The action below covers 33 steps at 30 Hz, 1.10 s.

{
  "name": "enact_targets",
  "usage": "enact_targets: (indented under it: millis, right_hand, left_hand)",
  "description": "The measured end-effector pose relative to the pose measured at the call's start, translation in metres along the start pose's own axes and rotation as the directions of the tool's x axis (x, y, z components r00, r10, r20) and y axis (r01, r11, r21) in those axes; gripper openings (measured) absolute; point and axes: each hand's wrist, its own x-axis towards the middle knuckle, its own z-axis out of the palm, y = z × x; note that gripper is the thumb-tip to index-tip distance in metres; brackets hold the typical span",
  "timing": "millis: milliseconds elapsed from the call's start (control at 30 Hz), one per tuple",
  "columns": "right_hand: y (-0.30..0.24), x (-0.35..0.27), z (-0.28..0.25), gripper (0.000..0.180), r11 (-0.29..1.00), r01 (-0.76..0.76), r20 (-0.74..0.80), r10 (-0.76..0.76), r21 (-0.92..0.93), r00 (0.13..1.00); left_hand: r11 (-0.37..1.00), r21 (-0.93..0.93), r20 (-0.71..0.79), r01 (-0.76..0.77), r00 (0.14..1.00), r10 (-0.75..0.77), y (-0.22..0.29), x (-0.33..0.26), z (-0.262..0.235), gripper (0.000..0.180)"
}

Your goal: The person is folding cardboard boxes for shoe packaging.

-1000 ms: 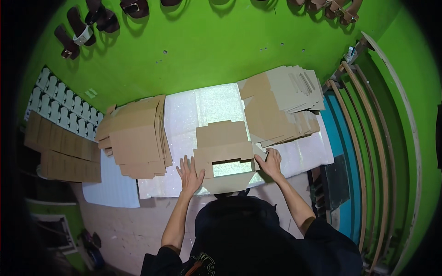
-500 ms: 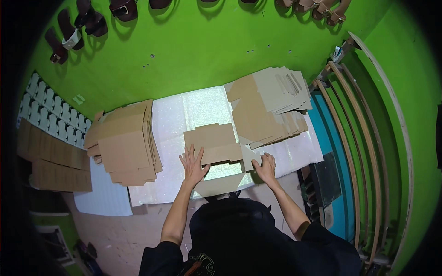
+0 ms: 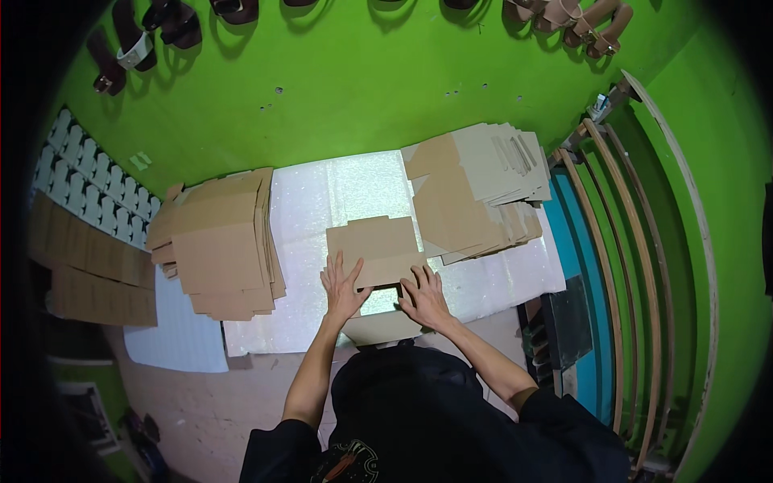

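Note:
A brown cardboard box blank lies partly folded in front of me, its grey front flap hanging toward my body. My left hand rests on the blank's left side, fingers spread flat over the board and the thumb at its near edge. Opposite it, my right hand grips the near right corner, with curved fingers on top and the thumb on the inner side. The right side flap no longer sticks out and is mostly hidden by this hand. Between the hands shows a gap with the shiny table cover.
Flat cardboard blanks are stacked on the left and on the right of the white-covered table. Sandals hang on the green wall. A wooden rack stands at right; more cardboard is at far left.
My right hand has moved left and inward, bringing the blank's right side flap in with it. The left hand stays at the left side. The view has shifted slightly.

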Motion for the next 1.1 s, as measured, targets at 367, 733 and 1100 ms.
enact_targets:
  millis: [367,733,1100]
  right_hand:
    - [0.009,0.000,-0.002,0.049,0.995,0.069,0.086,-0.063,-0.066,0.994]
    - [0.033,-0.015,0.025,0.075,0.911,-0.400,-0.034,0.405,0.102,0.914]
    - [0.059,-0.038,0.009,0.049,0.912,-0.289,-0.191,0.351,0.290,0.917]
  left_hand:
    - [1.000,0.007,0.007,-0.024,1.000,0.024,-0.006,0.001,0.004,0.076]
    - [1.000,0.020,0.020,0.009,1.000,-0.010,-0.001,0.000,0.002,0.084]
    - [0.942,-0.051,-0.126,0.333,0.933,-0.337,-0.019,-0.067,-0.013,0.071]
